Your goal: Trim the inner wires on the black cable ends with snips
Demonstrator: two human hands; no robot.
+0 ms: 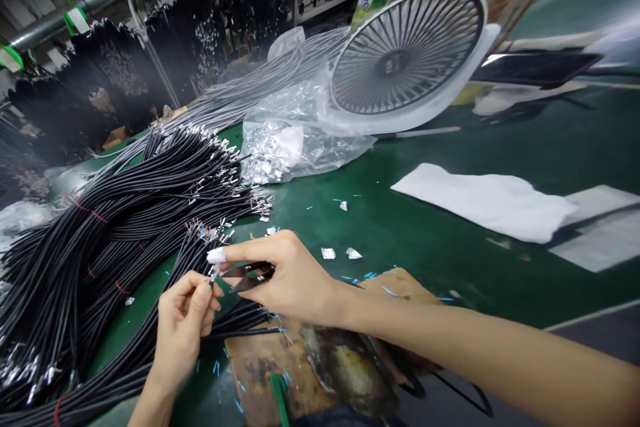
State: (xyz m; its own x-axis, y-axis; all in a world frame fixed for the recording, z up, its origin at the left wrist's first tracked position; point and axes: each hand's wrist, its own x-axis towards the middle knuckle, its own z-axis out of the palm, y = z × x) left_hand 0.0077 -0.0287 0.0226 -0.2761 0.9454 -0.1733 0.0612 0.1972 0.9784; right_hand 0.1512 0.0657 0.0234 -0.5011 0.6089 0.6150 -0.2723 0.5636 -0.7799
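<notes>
My left hand (186, 317) is pinched shut on the end of a black cable (235, 320) tipped with a small metal terminal. My right hand (287, 277) reaches across from the right, with the fingers closed on a thin dark cable piece right next to the left fingertips. The index finger wears a white tape wrap at its tip. Both hands hover over the green table (410, 227), just right of a big pile of black cables (100, 247) with silver terminals at their ends.
A clear plastic bag of metal terminals (290, 140) lies behind the pile. A round white fan (407, 53) stands at the back. White cloth (485, 203) and paper sheets lie to the right. A worn wooden board (320, 360) sits below my hands. Small blue wire scraps dot the table.
</notes>
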